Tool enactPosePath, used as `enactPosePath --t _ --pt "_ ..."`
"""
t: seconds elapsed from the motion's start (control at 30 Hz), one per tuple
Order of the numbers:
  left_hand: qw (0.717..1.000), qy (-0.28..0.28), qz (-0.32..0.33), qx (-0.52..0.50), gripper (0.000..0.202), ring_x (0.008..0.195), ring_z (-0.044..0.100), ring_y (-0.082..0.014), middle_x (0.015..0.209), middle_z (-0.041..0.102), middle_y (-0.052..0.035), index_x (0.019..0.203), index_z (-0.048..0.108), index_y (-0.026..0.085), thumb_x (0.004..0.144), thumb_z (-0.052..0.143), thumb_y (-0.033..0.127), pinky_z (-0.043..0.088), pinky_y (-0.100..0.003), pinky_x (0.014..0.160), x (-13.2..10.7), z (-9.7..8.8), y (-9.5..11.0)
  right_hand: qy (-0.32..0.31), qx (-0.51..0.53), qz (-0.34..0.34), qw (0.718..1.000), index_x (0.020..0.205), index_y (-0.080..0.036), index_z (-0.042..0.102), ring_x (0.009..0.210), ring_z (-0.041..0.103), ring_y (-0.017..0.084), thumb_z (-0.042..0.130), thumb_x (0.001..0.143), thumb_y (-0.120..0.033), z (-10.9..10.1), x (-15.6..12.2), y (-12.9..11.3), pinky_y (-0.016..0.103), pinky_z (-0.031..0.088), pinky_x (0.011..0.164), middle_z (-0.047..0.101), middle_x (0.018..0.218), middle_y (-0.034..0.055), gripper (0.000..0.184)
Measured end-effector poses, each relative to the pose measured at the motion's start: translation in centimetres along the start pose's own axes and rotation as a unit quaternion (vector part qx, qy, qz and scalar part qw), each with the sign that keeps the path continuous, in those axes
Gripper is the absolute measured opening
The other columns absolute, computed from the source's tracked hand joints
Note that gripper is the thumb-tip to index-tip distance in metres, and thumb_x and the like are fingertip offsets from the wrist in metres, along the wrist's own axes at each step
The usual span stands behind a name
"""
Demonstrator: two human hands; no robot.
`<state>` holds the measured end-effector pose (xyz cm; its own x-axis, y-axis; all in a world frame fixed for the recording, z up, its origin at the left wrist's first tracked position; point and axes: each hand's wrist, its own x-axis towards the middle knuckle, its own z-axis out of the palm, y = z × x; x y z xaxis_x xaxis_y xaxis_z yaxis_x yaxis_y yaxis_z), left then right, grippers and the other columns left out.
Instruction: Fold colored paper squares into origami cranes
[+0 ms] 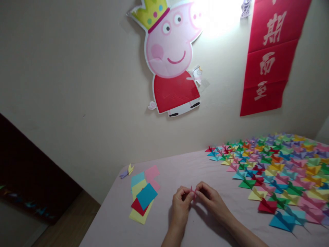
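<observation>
Pale pink surface (108,219) met the wall (84,85), pig cutout (174,89) and red banner (266,75) up top cut off; left hand (181,202) and right hand (211,197) pinched small pink paper (194,197), near centre, mostly hidden.

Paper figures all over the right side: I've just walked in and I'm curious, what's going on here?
A person's left hand and right hand pinch a small pinkish folded paper between them, over the pale cloth. Loose coloured sheets lie to the left, with two folded pieces, yellow and purple, beyond them. Many folded paper figures cover the right side.
</observation>
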<state>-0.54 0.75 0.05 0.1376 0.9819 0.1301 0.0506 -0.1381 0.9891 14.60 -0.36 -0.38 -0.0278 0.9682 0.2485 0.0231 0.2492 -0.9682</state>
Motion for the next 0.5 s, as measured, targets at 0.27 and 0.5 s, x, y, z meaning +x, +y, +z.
enactPosePath --t 0.27,0.5 --pt "1.000 -0.012 0.008 0.011 0.036 0.072 0.048 -0.0166 0.073 0.053 0.0007 0.074 0.061 0.018 0.084 0.064 0.053 0.039 -0.026 0.068 -0.14 0.18 -0.61 0.012 -0.045 -0.017 0.999 0.076 -0.024 0.060 0.063 0.053 0.016 0.062 0.084 -0.050 0.36 0.02 -0.54 0.028 0.043 0.058 0.059 0.070 -0.0006 0.027" --pt "1.000 -0.011 0.004 0.002 0.041 0.072 0.048 -0.0170 0.073 0.055 -0.0004 0.074 0.061 0.018 0.082 0.065 0.058 0.041 -0.026 0.068 -0.01 0.25 -0.48 0.005 -0.078 -0.020 0.997 0.075 -0.024 0.059 0.066 0.055 0.017 0.058 0.087 -0.043 0.43 -0.14 0.09 0.029 0.043 0.062 0.061 0.070 -0.0001 0.023"
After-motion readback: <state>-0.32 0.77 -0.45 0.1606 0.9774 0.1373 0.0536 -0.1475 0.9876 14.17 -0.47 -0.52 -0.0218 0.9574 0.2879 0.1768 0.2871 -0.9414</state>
